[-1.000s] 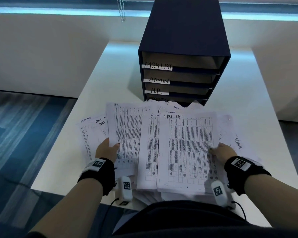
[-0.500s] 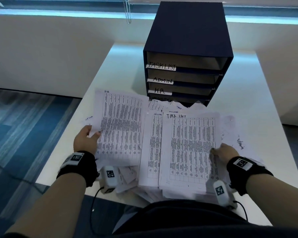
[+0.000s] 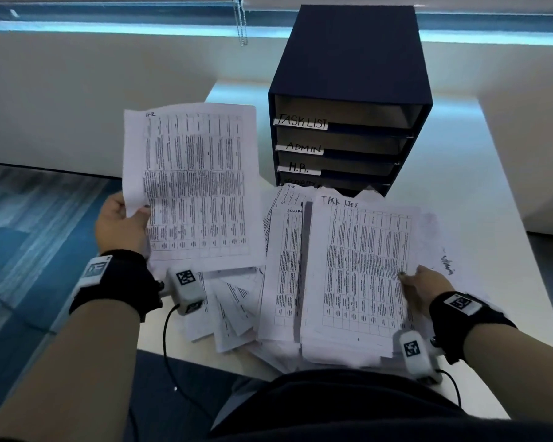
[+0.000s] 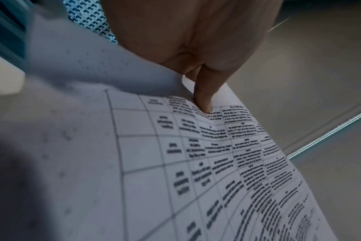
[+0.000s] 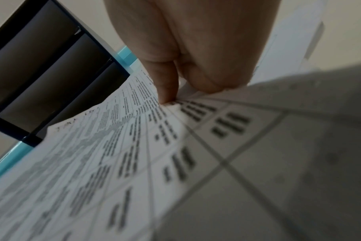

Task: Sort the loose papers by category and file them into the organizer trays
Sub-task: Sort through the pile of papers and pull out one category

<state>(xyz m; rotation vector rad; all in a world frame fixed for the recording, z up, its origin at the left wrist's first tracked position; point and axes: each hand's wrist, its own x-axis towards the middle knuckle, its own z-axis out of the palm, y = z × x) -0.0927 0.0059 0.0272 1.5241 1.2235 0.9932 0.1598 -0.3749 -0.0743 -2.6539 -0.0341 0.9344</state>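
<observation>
Holding one printed sheet clear of the heap, the person's left hand (image 3: 122, 224) pinches the H.R. sheet (image 3: 193, 183) at its lower left edge, thumb on the printed face and fingers behind; the left wrist view shows one fingertip (image 4: 204, 104) pressed into the paper, which buckles slightly there. The sheet is raised and tilted toward the head camera, seemingly so the handwritten heading at its top left corner can be read against the tray labels. The right hand (image 3: 423, 287) grips the right edge of the TASK LIST stack (image 3: 361, 275), thumb on top and fingers curled under, the stack lifted slightly at that side; this appears to keep one category gathered while the other hand sorts. Between and beneath both hands, the loose papers (image 3: 233, 317) lie fanned and overlapping on the white table (image 3: 479, 199), some projecting past its near edge. The dark blue organizer (image 3: 351, 68) stands at the far side of the table, mouth toward the person, with slots labelled TASK LIST, ADMIN and H.R. from the top; a fourth label is partly hidden by paper tops and cannot be read with certainty. The visible slots appear empty, so filing is judged barely begun. The raised sheet likely belongs in the H.R. tray (image 3: 339, 172), third from the top.
</observation>
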